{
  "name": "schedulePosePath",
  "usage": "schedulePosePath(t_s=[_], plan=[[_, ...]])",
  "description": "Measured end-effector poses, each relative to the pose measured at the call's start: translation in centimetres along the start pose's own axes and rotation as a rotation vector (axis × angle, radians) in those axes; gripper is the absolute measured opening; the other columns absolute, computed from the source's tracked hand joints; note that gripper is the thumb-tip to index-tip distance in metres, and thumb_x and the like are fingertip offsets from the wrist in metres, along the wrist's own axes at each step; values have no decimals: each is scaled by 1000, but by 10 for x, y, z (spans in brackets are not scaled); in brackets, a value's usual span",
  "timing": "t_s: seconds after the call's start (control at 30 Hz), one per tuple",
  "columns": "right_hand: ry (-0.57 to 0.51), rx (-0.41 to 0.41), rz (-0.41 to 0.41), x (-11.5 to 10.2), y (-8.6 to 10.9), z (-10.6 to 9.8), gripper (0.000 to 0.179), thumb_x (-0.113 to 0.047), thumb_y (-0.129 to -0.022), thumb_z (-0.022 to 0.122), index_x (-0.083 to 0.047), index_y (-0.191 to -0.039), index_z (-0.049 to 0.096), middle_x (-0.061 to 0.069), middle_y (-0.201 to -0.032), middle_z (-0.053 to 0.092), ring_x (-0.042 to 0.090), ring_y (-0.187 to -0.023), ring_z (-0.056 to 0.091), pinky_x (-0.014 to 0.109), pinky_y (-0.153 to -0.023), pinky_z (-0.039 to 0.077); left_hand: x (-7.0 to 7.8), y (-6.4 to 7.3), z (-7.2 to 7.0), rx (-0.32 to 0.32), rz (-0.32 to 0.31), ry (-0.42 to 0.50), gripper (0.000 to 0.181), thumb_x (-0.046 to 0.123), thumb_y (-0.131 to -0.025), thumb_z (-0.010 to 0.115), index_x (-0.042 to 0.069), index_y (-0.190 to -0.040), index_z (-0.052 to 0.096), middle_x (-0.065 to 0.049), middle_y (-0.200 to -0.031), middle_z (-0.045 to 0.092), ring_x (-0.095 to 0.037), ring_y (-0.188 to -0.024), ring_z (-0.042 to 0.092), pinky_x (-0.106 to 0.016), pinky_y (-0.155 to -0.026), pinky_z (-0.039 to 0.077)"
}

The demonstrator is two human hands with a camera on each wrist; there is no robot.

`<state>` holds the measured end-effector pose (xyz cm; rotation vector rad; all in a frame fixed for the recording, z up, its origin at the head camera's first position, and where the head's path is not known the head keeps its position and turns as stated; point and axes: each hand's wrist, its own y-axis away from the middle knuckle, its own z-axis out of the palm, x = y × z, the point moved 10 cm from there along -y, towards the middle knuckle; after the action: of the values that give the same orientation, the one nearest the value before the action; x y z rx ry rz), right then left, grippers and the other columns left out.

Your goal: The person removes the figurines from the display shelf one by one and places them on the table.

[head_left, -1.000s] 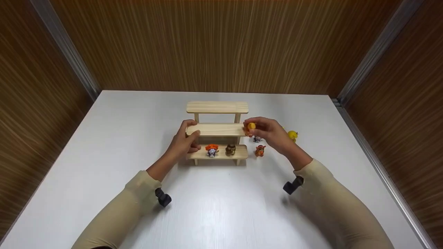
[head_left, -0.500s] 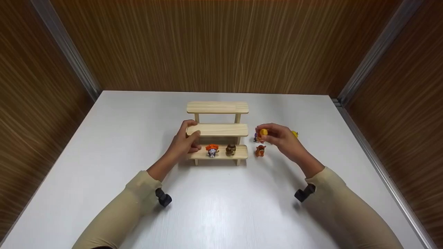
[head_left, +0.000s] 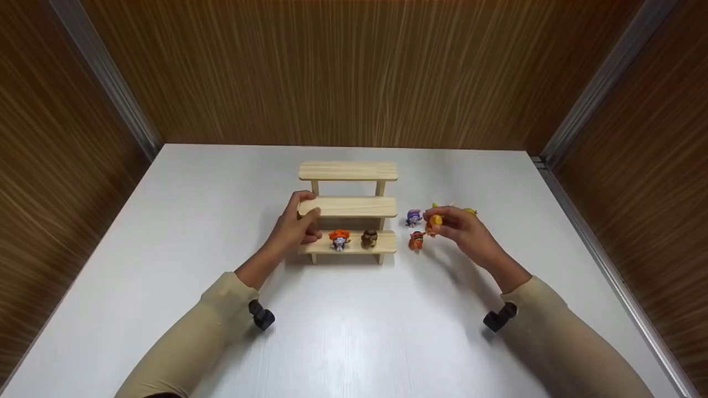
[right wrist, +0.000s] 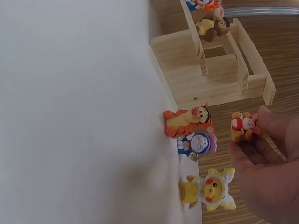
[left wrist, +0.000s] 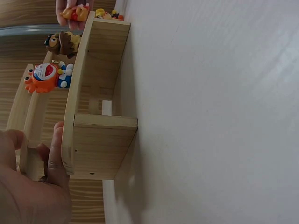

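My left hand (head_left: 292, 224) grips the left end of a three-tier wooden display stand (head_left: 351, 207) at its middle shelf. In my right hand (head_left: 462, 229) a small pink and red pig figurine (right wrist: 244, 125) with orange-yellow parts is pinched between thumb and fingers, raised off the table right of the stand. On the lowest shelf stand a figurine with an orange crab-like hat (left wrist: 44, 78) and a brown figurine (head_left: 369, 239). Below the raised pig stands an orange tiger figurine (right wrist: 187, 122). Beside the tiger is a blue cat figurine (right wrist: 198, 143) with a purple-pink hat.
A yellow figurine in a white hood (right wrist: 208, 190) stands on the white table (head_left: 343, 331); in the head view, my right hand partly hides the yellow figurines behind it. Wood-grain panels (head_left: 343, 72) enclose the back and sides.
My right hand has carried the pig figurine away from the middle shelf's right end, rightward and nearer to me. The purple-hatted cat figurine is now uncovered. My left hand has kept its place.
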<state>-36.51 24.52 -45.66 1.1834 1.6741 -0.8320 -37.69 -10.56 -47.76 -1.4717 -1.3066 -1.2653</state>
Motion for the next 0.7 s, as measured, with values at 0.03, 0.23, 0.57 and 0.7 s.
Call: schedulePosePath(t_s=[0.03,0.23,0.57,0.7], plan=[[-3,3,9,2,1,-1,33,-10,-103,65,-6,-135,65,14,-137,60,24,-119,60,19,-96,52,0,0,0,-1,-2,1,46,37,-107,57,25,-147,39,-11,-79,59,-20,-74,70,-26,-66,60],[-11,2,27,11,4,-4,35,-9,-102,65,-2,-136,63,16,-137,61,25,-119,61,20,-96,53,1,0,0,4,-14,0,46,36,-107,57,25,-148,40,-9,-76,58,-19,-71,69,-26,-64,59],[-31,-16,13,23,6,-3,35,-1,-99,66,2,-135,63,18,-140,59,21,-118,61,21,-95,54,2,-1,0,15,-1,-11,45,34,-108,57,22,-148,40,-8,-74,57,-18,-69,69,-26,-62,59],[-55,-32,-14,27,6,-1,35,3,-98,66,5,-133,63,22,-141,57,22,-120,60,20,-96,53,1,-2,0,21,-1,-17,44,33,-107,57,23,-147,41,-8,-74,57,-18,-69,69,-26,-61,59]])
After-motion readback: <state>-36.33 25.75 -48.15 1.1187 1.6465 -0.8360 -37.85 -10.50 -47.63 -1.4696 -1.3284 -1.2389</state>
